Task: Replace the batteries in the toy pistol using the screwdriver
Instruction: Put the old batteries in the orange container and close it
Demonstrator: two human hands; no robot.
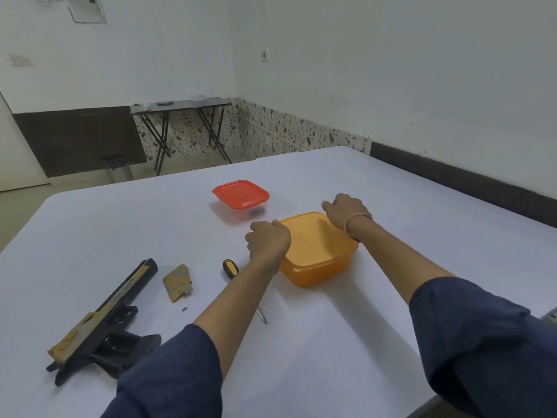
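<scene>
My left hand point(267, 240) and right hand point(346, 210) both curl round opposite edges of the orange plastic lidded box point(316, 254) mid-frame; black-and-yellow toy pistol point(104, 312) lies lower left.

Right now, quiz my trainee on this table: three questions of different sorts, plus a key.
1. True or false: the screwdriver lies on the table, in no hand.
2. Fill in: the cover lies between the pistol and the ___.
3. The left hand and right hand both grip: A the pistol; B the orange box; C the screwdriver.
Key: 1 true; 2 screwdriver; 3 B.
</scene>
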